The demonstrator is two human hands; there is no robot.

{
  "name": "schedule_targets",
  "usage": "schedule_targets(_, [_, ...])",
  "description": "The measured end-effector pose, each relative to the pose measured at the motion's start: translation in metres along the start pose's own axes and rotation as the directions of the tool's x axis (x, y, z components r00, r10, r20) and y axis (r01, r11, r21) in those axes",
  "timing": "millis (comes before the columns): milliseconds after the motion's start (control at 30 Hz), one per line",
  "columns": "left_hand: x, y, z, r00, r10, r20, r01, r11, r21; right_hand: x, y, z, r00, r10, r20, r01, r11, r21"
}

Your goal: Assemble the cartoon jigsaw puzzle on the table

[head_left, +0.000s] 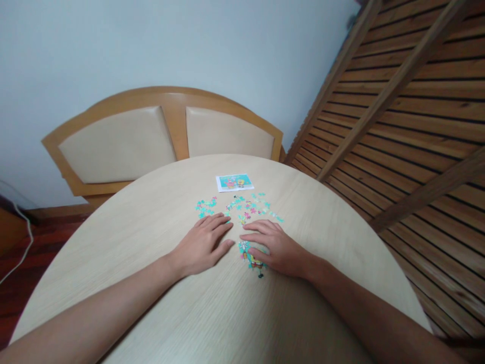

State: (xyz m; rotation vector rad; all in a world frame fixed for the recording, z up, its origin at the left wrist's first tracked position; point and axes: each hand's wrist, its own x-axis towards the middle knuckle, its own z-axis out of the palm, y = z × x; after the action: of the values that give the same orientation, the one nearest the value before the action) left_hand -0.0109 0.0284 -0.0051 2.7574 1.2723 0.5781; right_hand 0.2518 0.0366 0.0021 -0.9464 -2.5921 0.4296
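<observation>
My left hand (pixel 209 241) rests flat on the table with its fingers stretched out, just below a cluster of loose turquoise jigsaw pieces (pixel 205 207). Over a partly joined jigsaw section (pixel 256 264) hovers or lies my right hand (pixel 271 246), fingers apart, hiding some of that section; whether it touches the pieces I cannot tell. The joined part shows a yellow cartoon figure on turquoise. More loose pieces (pixel 248 206), turquoise, pink and yellow, are scattered beyond both hands. Behind them lies a small picture card (pixel 234 182) with a pink and a yellow cartoon figure.
The round pale wooden table (pixel 151 303) fills the foreground. A wooden bench back with cream padded panels (pixel 117 144) stands at its far side, against a pale wall (pixel 182 45). Slatted wooden panelling (pixel 417 126) rises on the right. A white cable (pixel 28 237) hangs at the far left.
</observation>
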Motion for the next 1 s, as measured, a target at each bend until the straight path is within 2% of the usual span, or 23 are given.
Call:
schedule_targets(100, [0.005, -0.006, 0.001, 0.999, -0.030, -0.035, 0.030, 1.000, 0.000, 0.001, -0.001, -0.001, 1.000, 0.005, 0.013, -0.004, 1.000, -0.011])
schedule_targets(267, [0.013, -0.013, 0.002, 0.997, -0.065, 0.050, 0.063, 0.997, 0.053, 0.001, -0.002, -0.001, 1.000, 0.010, 0.027, -0.010, 1.000, -0.018])
schedule_targets(433, [0.014, -0.016, 0.004, 0.991, -0.128, 0.031, 0.126, 0.990, 0.056, 0.002, -0.002, -0.001, 0.999, 0.017, 0.029, -0.016, 1.000, -0.014])
schedule_targets(600, [0.013, -0.020, 0.006, 0.995, -0.066, 0.076, 0.063, 0.997, 0.033, 0.002, -0.003, -0.001, 1.000, 0.013, 0.029, -0.013, 1.000, -0.015])
schedule_targets(867, [0.014, -0.012, -0.003, 0.990, 0.140, 0.015, -0.141, 0.990, 0.019, -0.001, -0.001, -0.004, 0.999, 0.030, 0.029, -0.029, 0.999, -0.029])
schedule_targets(1000, [0.012, -0.005, -0.008, 0.978, 0.208, 0.025, -0.208, 0.978, 0.010, -0.003, 0.001, -0.007, 0.999, 0.045, 0.020, -0.045, 0.998, -0.036])
